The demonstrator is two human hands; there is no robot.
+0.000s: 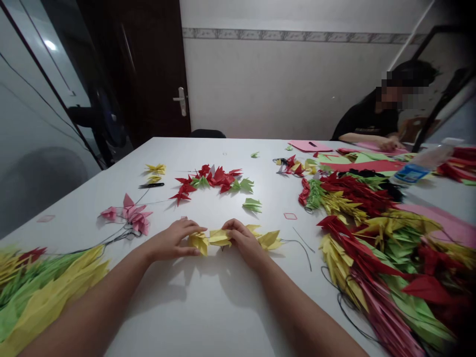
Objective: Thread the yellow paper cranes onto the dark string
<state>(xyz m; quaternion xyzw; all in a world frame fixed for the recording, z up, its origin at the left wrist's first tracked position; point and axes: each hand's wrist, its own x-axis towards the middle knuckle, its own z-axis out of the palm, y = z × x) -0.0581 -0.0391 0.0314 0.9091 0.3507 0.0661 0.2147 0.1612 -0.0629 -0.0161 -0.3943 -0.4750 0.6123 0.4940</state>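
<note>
Near the middle of the white table (178, 302), my left hand (173, 241) has its thumb and fingers around a yellow folded-paper crane (199, 242). My right hand (245, 243) pinches another yellow paper crane (219, 237) just beside it. More yellow cranes (270, 240) lie against the right hand's outer side, and a dark thread (303, 248) trails from them to the right. Beyond the hands lie several red paper cranes (223, 177) with green ones (253, 204) among them. Pink cranes (136, 215) rest to the left on dark thread.
Thread snips (151, 185) lie left of the red cranes, by small yellow cranes (155, 168). Bundles of strung cranes are heaped at right (394, 267) and near left (55, 282). A plastic bottle (412, 168) lies tilted at right. Another person (368, 116) sits at the far right.
</note>
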